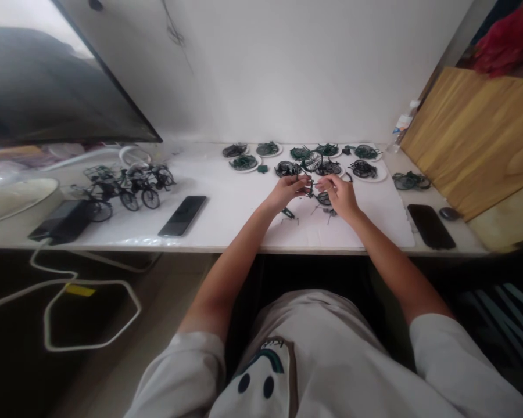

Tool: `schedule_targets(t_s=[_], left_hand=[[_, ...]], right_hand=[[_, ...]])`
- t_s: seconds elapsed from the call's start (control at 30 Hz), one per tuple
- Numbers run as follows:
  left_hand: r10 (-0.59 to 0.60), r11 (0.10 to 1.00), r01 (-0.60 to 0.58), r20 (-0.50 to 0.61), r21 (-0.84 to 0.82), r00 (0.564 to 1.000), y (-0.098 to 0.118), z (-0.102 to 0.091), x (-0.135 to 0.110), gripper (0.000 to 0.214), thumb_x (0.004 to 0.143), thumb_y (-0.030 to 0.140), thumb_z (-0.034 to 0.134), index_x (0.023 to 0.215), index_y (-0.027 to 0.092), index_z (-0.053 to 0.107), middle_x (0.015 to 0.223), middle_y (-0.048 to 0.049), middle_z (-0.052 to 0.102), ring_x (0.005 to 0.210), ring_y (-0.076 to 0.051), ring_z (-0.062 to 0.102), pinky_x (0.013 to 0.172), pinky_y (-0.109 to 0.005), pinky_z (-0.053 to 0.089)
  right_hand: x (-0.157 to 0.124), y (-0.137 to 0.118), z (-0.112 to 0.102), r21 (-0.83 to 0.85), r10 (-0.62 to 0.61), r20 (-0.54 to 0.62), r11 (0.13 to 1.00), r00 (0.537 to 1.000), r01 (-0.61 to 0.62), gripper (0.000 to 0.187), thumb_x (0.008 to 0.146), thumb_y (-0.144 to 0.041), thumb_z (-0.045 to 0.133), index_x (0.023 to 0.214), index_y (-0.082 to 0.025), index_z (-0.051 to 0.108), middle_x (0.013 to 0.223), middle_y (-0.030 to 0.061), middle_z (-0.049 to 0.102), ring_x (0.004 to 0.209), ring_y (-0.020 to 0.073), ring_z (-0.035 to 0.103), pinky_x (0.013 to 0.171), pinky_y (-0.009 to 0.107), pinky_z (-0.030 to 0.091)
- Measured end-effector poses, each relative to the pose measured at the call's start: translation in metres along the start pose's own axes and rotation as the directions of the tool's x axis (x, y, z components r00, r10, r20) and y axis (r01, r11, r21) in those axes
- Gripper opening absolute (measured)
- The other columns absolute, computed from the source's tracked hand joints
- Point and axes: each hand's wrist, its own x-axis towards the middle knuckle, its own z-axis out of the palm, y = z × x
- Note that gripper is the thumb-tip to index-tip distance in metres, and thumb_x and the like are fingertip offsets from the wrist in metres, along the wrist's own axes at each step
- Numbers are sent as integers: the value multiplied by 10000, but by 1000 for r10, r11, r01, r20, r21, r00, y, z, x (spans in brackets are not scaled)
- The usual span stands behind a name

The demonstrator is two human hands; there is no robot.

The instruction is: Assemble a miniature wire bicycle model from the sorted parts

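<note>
My left hand [290, 190] is closed on a small, dark miniature bicycle [312, 161], partly assembled, whose spoked wheel sticks up beyond my fingers. Close beside it, the fingers of my right hand [339, 194] are pinched at the bicycle's near end; whatever they grip is too small to make out. Under my hands lie a loose dark wheel [323, 198], a short green part [288, 213] and several thin wire pieces [329, 213]. Beyond them, several white plates [380, 174] hold heaps of dark green and black bicycle parts.
Finished miniature bicycles [131, 191] stand on the left, by a black box [61, 223] and a white basin [21, 203]. One phone [183, 216] lies left of my arms, another [431, 226] on the right. A monitor [70, 87] and a wooden board [475, 139] flank the table.
</note>
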Motion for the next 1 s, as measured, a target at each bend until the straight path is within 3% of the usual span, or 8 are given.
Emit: schedule_targets(t_s=[0.23,0.4,0.63,1.0], left_hand=[[-7,997,10,-37,79,999,2,-1,-2,259,967,296,781,1172,139,809,1102,-121,818,937,-165,775,859,-280,552],[-5,992,4,7,126,1000,8,0,-8,269,966,347,778,1130,137,811,1096,-128,814,946,-168,762,853,-278,555],[-31,989,34,-26,144,999,9,0,-8,329,949,399,788,1165,152,801,1213,-152,813,988,-190,772,915,-319,575],[-29,985,25,20,171,999,10,5,-12,407,915,272,813,1280,106,739,1164,-168,834,1032,-209,808,893,-302,589]], right_hand=[[1,0,-2,-80,-55,-14,995,998,54,626,1096,-778,427,994,-245,739,807,54,759,726,202,707,685,335,523],[3,-1,0,-125,-102,-47,987,994,96,638,1112,-758,396,963,-238,733,924,83,784,773,212,676,696,342,493],[3,-2,1,-125,-138,-70,984,988,128,620,1130,-735,360,956,-247,701,930,81,769,784,212,670,722,346,496],[2,-4,1,-104,-131,-52,987,990,125,635,1122,-754,355,944,-243,687,911,77,757,772,203,662,707,342,484]])
